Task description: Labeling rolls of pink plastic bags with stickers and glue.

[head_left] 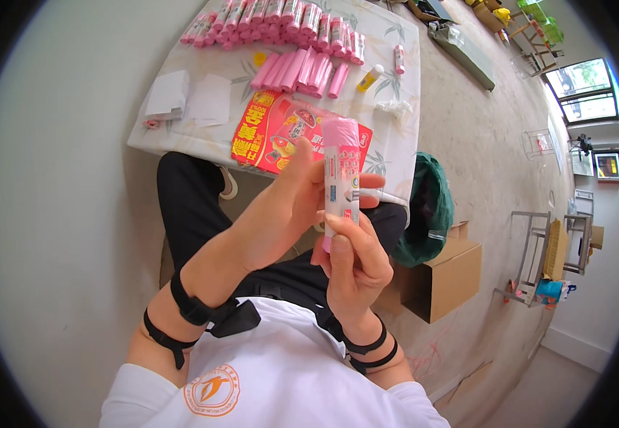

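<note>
One glossy label-wrapped pink cylinder (342,175) in right hand (358,274), against left hand (288,203)

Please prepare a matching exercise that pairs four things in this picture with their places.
Things:
1. Pink cylindrical roll with a printed label
2. Small yellow capped bottle
3. Flat red printed sheet
4. Brown cardboard box

Places:
A. On the table, right of the plain pink rolls
B. On the floor
C. Gripped by the right hand
D. Along the table's near edge

Pairs: 1-C, 2-A, 3-D, 4-B
</note>
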`<state>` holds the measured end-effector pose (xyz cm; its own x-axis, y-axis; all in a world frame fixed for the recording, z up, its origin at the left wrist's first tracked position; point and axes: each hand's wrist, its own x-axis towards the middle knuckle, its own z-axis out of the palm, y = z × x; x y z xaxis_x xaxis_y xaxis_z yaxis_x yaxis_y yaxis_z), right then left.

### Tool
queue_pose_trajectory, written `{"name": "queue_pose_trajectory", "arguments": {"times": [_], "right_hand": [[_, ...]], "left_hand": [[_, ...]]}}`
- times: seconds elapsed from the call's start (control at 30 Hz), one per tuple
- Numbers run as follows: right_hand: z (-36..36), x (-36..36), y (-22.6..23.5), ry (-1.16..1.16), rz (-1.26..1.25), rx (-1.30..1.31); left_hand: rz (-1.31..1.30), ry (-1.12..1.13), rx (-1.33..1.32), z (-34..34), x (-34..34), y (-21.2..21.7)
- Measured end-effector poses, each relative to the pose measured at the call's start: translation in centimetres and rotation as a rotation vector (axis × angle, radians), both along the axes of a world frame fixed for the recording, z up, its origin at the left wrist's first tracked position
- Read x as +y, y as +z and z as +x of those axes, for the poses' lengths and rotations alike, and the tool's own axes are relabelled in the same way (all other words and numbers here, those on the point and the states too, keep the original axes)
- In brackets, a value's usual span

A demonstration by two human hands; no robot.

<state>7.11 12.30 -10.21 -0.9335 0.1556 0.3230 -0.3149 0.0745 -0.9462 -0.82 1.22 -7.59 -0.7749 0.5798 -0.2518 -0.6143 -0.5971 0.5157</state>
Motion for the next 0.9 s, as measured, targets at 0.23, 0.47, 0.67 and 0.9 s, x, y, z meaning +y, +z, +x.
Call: {"name": "queue_pose_trajectory", "arguments": {"times": [0.23, 0.47, 0.67, 0.9], "right_hand": [[0.8, -1.3, 0.5, 0.079, -0.236, -0.142], [1.3, -1.3, 0.9, 0.159, -0.352, -0.137], [3.0, 1.7, -0.8, -0.190, 0.315, -0.094], [-3.1, 1.9, 2.9, 0.365, -0.439, -0.411]], "left_hand": [[-0.116, -0.130, 0.034, 1.0, -2.4, -0.6], [-0.169, -0.131, -0.035, 1.4, -2.3, -0.7], [-0.236, 0.047, 0.151, 2.2, -1.5, -2.0], [-0.358, -0.284, 0.351, 3.0, -2.8, -0.3]]}}
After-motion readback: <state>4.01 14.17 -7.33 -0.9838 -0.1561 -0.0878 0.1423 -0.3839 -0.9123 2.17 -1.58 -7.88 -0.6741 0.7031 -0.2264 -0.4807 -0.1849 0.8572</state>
